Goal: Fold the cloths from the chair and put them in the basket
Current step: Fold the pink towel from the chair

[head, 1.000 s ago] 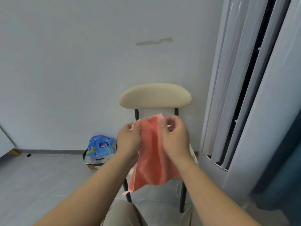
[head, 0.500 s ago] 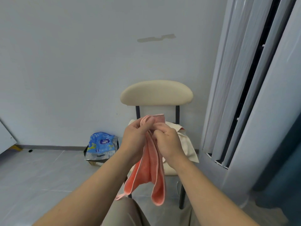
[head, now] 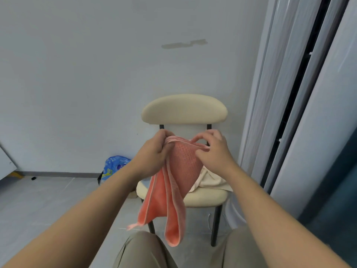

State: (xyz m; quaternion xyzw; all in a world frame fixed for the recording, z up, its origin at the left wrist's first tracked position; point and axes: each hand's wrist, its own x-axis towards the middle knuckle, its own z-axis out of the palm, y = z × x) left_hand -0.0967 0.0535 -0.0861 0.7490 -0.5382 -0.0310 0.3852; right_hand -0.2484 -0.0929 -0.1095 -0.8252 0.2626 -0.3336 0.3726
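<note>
In front of the chair [head: 183, 109], left hand [head: 152, 154] and right hand [head: 215, 153], fingers [head: 216, 135] tight on pink cloth [head: 173, 190].

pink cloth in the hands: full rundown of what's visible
The pink cloth is a salmon, towel-like fabric with a dotted waffle weave and smooth hemmed edges. It is folded into layers and held in the air in front of the chair. The left hand grips its bunched top edge, and the right hand pinches the other top end. Below, it hangs limp in two parts: a looped fold and a loose corner with a small tab.
</note>
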